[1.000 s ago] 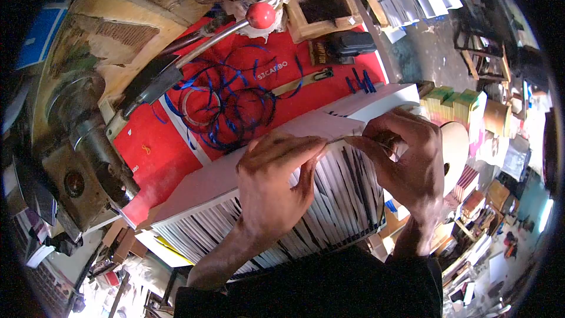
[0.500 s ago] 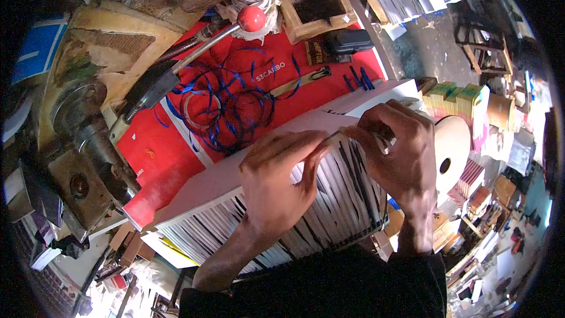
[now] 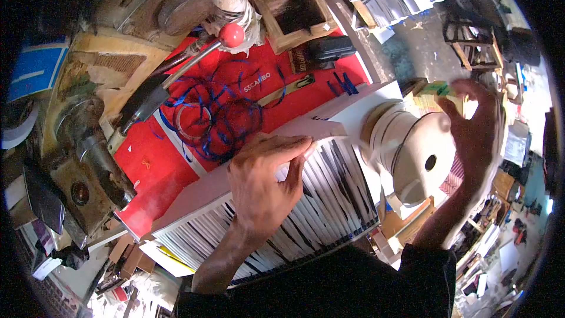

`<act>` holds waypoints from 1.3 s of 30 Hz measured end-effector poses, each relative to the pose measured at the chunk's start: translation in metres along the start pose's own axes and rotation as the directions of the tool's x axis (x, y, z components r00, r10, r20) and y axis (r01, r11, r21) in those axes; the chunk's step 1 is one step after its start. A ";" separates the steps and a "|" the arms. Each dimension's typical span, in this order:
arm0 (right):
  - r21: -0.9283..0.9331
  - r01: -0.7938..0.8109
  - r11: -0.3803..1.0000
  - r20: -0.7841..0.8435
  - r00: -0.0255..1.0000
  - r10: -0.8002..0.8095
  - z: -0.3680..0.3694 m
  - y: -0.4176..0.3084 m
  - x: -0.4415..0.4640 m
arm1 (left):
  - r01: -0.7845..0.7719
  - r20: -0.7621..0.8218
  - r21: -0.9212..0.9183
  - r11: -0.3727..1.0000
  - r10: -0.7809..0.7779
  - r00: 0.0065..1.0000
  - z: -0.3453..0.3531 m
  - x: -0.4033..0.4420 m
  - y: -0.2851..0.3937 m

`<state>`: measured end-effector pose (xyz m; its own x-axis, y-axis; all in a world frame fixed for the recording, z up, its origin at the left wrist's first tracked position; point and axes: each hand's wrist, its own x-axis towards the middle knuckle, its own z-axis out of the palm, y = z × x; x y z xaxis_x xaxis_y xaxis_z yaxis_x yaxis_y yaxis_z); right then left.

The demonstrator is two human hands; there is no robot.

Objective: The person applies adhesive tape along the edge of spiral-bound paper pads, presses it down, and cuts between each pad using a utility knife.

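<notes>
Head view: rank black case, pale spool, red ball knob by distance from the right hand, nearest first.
1. Pale spool: just left of the right hand.
2. Black case: farther left and forward.
3. Red ball knob: farthest left, past the case.

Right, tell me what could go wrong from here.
The right hand, blurred beside the spool, might knock it. The left hand pinches what seems a narrow strip at the book stack; it could slip. Loose blue ribbon, in tangled loops, may knot further.
</notes>
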<state>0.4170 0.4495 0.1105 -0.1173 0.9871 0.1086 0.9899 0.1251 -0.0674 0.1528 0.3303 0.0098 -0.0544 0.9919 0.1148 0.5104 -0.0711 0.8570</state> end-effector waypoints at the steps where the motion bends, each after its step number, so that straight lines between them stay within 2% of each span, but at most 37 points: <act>1: -0.027 0.214 0.976 -0.218 0.952 -0.215 0.005 -0.017 -0.007 | -0.004 0.001 0.000 1.000 0.004 1.000 0.000 0.000 0.001; 3: 0.325 0.350 0.879 -0.007 0.930 -0.368 0.012 -0.050 -0.021 | 0.044 0.020 0.050 0.998 -0.045 0.999 0.000 -0.001 0.004; 4: 0.499 0.333 0.800 0.099 0.895 -0.435 0.015 -0.066 -0.028 | 0.043 0.026 0.051 0.998 -0.044 0.999 -0.001 -0.002 0.004; 5: 0.507 0.383 0.772 0.106 0.862 -0.496 0.026 -0.072 -0.030 | 0.067 0.028 0.026 0.997 -0.068 0.997 0.000 -0.004 0.004; 8: 0.439 0.431 0.788 0.133 0.836 -0.532 0.049 -0.066 -0.030 | 0.074 0.004 0.006 0.997 -0.074 0.997 0.001 -0.004 0.002; 10: 0.539 0.350 0.766 0.206 0.827 -0.523 0.051 -0.060 -0.029 | 0.059 -0.008 0.016 0.998 -0.059 0.998 0.001 -0.003 0.002; 14: 0.558 0.304 0.772 0.217 0.845 -0.489 0.048 -0.063 -0.029 | 0.058 0.001 -0.004 0.998 -0.058 0.998 0.004 0.001 0.003; 16: 0.582 0.113 0.806 0.411 0.814 -0.410 0.046 -0.064 -0.028 | 0.052 -0.002 0.002 0.999 -0.052 0.999 0.004 0.002 0.003; 20: 0.580 0.113 0.807 0.334 0.870 -0.362 0.048 -0.068 -0.028 | 0.058 0.008 -0.012 0.998 -0.058 0.998 0.002 0.004 0.005; 22: 0.536 0.211 0.817 0.303 0.856 -0.419 0.046 -0.069 -0.027 | 0.072 0.012 -0.022 0.997 -0.071 0.997 0.002 0.005 0.005; 28: 0.588 0.187 0.787 0.306 0.849 -0.431 0.051 -0.067 -0.026 | 0.084 0.024 0.002 0.996 -0.084 0.996 0.001 0.004 0.005; 31: 0.544 0.151 0.826 0.359 0.847 -0.391 0.055 -0.066 -0.028 | 0.049 0.008 0.016 0.999 -0.049 0.999 0.002 0.004 0.003; 34: 0.518 0.182 0.836 0.327 0.861 -0.390 0.053 -0.066 -0.029 | 0.048 0.001 -0.018 0.999 -0.048 0.999 0.004 0.004 0.003; 37: 0.556 0.137 0.820 0.365 0.846 -0.388 0.051 -0.062 -0.027 | 0.081 0.010 0.006 0.997 -0.081 0.997 0.007 0.007 0.003; 39: 0.550 0.185 0.814 0.329 0.848 -0.415 0.052 -0.062 -0.026 | 0.081 0.061 0.020 0.996 -0.082 0.995 0.012 0.012 0.001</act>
<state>0.3542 0.4212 0.0601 -0.5363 0.8185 -0.2060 0.7404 0.3391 -0.5804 0.1634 0.3432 0.0060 -0.0436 0.9990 0.0128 0.5214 0.0118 0.8532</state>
